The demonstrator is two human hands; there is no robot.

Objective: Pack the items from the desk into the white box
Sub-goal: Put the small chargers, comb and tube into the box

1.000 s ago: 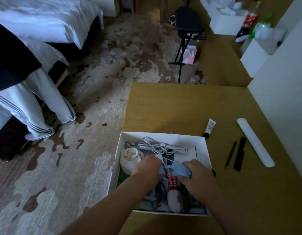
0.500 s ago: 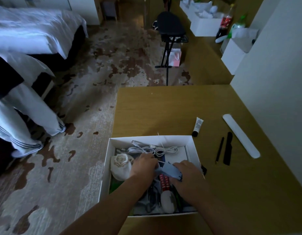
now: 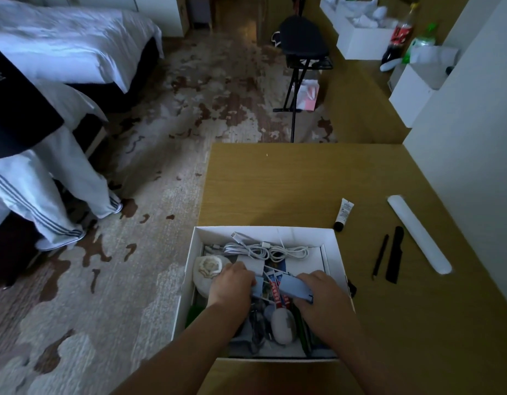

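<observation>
Well along but unfinished: both hands, left hand (image 3: 232, 283) and right hand (image 3: 318, 292), inside white box (image 3: 263, 233) gripping pale blue piece (image 3: 293, 287) above packed cables (image 3: 263, 250); right of grip, on desk (image 3: 289, 181), tube (image 3: 343, 213), pen (image 3: 380, 259), black comb (image 3: 395, 253), white case (image 3: 417, 233) unpacked.

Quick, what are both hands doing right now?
Left hand: closed on one end of the light blue item, inside the white box.
Right hand: closed on its other end.

we had one head-worn wide view, looking forward and steeply down, close over the white box (image 3: 263, 233) at the desk (image 3: 289, 181) edge.
</observation>
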